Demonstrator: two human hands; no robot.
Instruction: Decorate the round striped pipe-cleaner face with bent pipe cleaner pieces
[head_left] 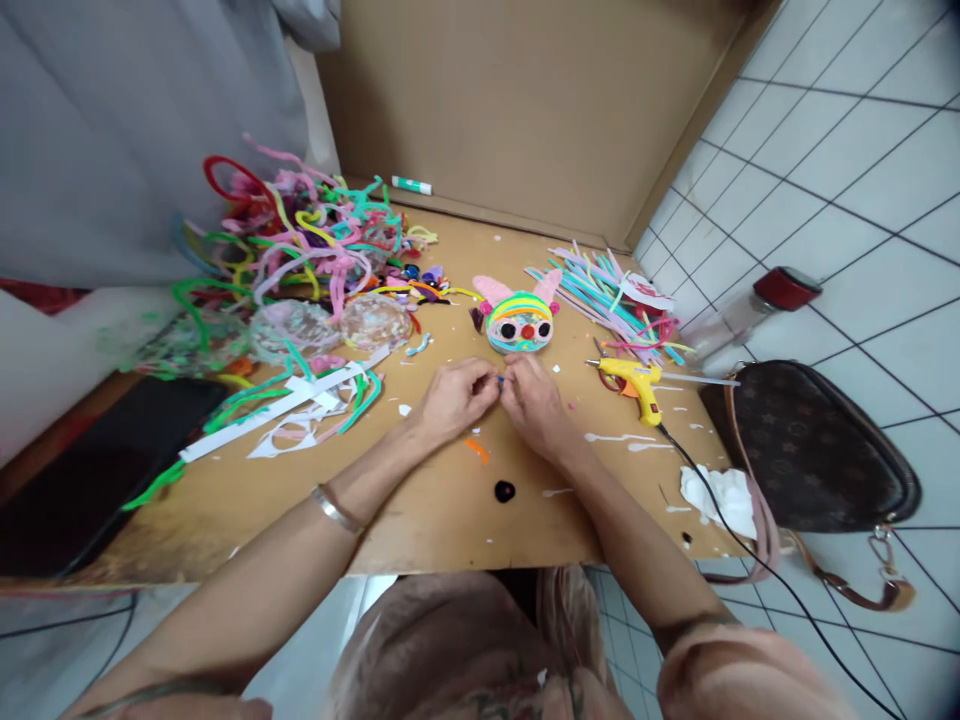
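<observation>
My left hand (457, 397) and my right hand (534, 402) meet above the middle of the table, fingers closed in a pinch. Between their fingertips shows a small blue piece (501, 380), mostly hidden; it may be a bit of pipe cleaner. Just beyond them sits an animal face (520, 322) made of coiled colourful pipe cleaners, with pink ears, black eyes and a red nose. Nearer to me lie an orange pipe cleaner piece (477, 451) and a round black coil (505, 491) with a pinkish centre.
A yellow glue gun (634, 382) with a cord lies right, near a brown handbag (817, 450) and a clear bottle (739, 315). Pipe cleaners (315, 230) are heaped at left, more (600, 295) back right. A black tray-like slab (97, 470) and white strips (285, 408) lie left.
</observation>
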